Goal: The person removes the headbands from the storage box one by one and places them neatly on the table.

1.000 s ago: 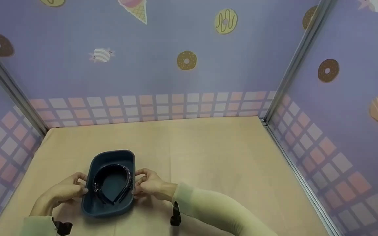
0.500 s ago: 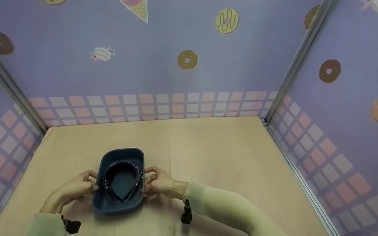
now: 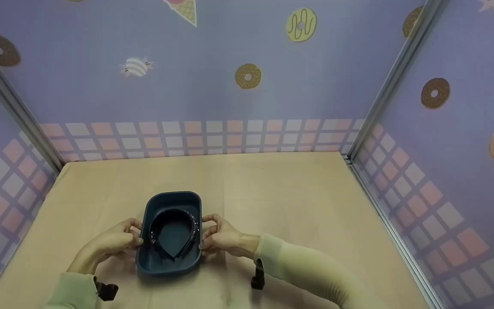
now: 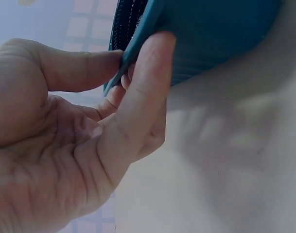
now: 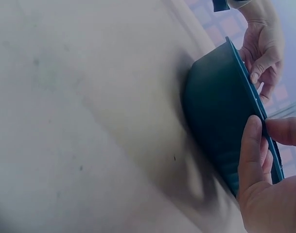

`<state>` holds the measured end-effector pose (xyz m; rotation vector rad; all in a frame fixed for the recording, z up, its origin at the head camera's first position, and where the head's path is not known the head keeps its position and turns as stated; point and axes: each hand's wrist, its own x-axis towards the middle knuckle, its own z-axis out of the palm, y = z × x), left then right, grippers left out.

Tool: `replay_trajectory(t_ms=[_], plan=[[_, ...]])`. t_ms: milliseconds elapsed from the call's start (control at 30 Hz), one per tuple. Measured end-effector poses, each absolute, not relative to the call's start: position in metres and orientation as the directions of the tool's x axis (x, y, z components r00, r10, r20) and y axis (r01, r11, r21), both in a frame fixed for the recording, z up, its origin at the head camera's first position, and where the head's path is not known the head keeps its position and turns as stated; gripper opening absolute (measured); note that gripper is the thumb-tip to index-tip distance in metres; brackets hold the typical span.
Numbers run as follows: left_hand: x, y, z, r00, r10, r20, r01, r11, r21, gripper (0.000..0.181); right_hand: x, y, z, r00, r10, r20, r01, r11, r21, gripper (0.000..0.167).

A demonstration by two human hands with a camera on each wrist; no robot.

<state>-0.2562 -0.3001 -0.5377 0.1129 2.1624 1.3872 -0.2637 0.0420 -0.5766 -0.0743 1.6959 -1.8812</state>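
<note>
Left hand (image 3: 116,239) at the left rim, right hand (image 3: 225,237) at the right rim, blue-green tray (image 3: 167,269) between them, over the near left part of the cream tabletop (image 3: 285,201). Black glittery headband (image 3: 195,231) lies inside the tray, band curve toward the far end, tips together toward the near end; neither hand touches it. Vs. 1 s ago: left hand, tray and right hand have all shifted right along the tabletop, with the tray also slightly farther away; headband keeps its spot in the tray, both grips look the same. Camera has moved a little too, but the tray shift is clearly bigger. Left fingers: clamped on the rim, thumb on the inner side, fingers against the outer wall, only the wall's thickness between them. Right fingers: same pinch, thumb over the rim edge, fingertips on the outer wall. Shadow shows under the tray in both wrist views; can't tell if its base touches the tabletop.
</note>
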Motion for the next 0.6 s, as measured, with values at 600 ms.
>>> replay_trajectory(t_ms=[600], plan=[[-0.257,-0.273,-0.538,-0.848,0.369,-0.381,-0.194,0.452,0.87,0.055,-0.268,0.074,-0.575,-0.803,-0.481,-0.351,0.373,0.052,-0.926,0.075]])
